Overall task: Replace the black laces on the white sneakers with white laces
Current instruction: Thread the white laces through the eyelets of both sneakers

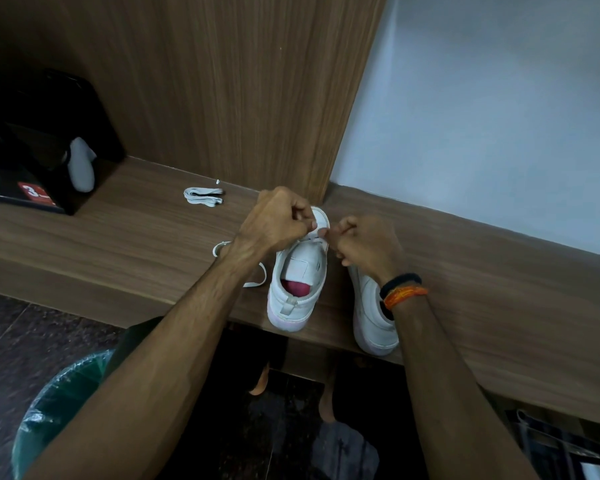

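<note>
Both hands meet over the front of a white sneaker [297, 285] that stands on the wooden worktop [118, 237], heel toward the person. The left hand [274, 221] has its fingers curled and pinches a white lace [317, 233] at the sneaker's eyelets; the right hand [364, 244], also curled, pinches the same lace just beside the left fingertips. A loose stretch of that lace [257, 277] trails on the worktop under the left wrist. The second sneaker [374, 317] stands just under the right wrist, which wears a black band [400, 282] and an orange band [404, 295]. A bundled white lace [203, 195] lies beyond the left hand, apart from it. Farther left sits a black box [32, 143].
</note>
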